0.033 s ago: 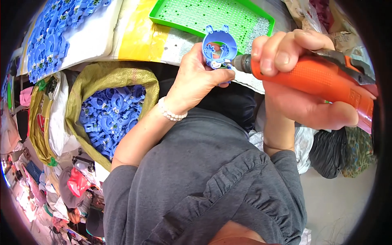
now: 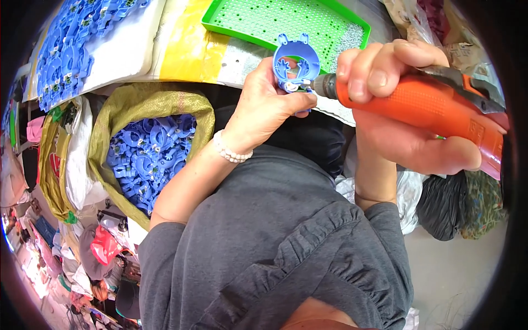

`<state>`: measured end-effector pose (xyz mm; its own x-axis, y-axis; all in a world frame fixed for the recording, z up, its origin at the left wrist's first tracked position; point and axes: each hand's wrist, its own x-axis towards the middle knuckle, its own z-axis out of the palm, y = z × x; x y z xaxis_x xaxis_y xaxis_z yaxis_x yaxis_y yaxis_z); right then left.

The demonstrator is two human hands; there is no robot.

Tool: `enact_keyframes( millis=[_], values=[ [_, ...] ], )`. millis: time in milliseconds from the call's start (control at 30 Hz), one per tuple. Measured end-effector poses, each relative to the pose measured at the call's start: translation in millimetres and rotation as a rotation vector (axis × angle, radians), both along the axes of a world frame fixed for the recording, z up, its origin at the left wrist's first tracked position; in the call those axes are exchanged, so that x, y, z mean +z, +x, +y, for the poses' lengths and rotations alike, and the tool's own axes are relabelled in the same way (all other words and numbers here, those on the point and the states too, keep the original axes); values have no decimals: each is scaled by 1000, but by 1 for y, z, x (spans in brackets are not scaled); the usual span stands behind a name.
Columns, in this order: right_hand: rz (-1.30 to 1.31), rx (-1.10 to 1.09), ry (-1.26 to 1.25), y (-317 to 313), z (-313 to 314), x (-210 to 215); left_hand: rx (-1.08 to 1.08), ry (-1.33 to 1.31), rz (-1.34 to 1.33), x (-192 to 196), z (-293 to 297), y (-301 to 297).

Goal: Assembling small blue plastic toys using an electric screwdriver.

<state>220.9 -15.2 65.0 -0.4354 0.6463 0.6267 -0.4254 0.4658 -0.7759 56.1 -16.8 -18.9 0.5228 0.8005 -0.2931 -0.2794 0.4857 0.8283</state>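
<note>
Over the table's near edge, my left hand grips a round blue plastic part with two small ear-like knobs at its top. My thumb presses along its lower side. My right hand is wrapped round an orange power screwdriver, held almost level. The grey nose of the tool points left and meets the lower right side of the part, close to my left thumb. The contact spot is too small to make out. Behind the part lies a green perforated tray with small silvery screws heaped at its right end.
An olive woven sack full of similar blue parts stands left of my left arm. More blue parts cover the table's far left. At the right are a black plastic bag and white bags.
</note>
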Motion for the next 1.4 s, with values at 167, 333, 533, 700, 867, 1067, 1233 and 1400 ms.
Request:
enact_keyframes(
  millis=[167, 333, 533, 700, 867, 1067, 1233, 1400],
  values=[
    [109, -129, -73, -13, -7, -17, 12, 10, 6, 4, 0, -1],
    [151, -229, -111, -18, -10, -23, 5, -13, 7, 5, -1, 2],
    [101, -145, -62, -11, -9, -31, 118, 6, 43, 9, -8, 8],
    [203, -268, -174, -28, -16, -38, 150, 6, 89, 5, -8, 1],
    [167, -197, -177, -19, -15, -26, 60, 124, 95, 13, -1, -4],
    [225, -335, -202, -12, -27, -7, 129, 150, 40, -9, -7, -41],
    [163, -238, -130, -7, -19, -10, 214, 193, 213, -5, -12, -117],
    [209, -294, -178, -14, -24, -20, 304, 251, 600, -7, -20, -197]
  ],
)
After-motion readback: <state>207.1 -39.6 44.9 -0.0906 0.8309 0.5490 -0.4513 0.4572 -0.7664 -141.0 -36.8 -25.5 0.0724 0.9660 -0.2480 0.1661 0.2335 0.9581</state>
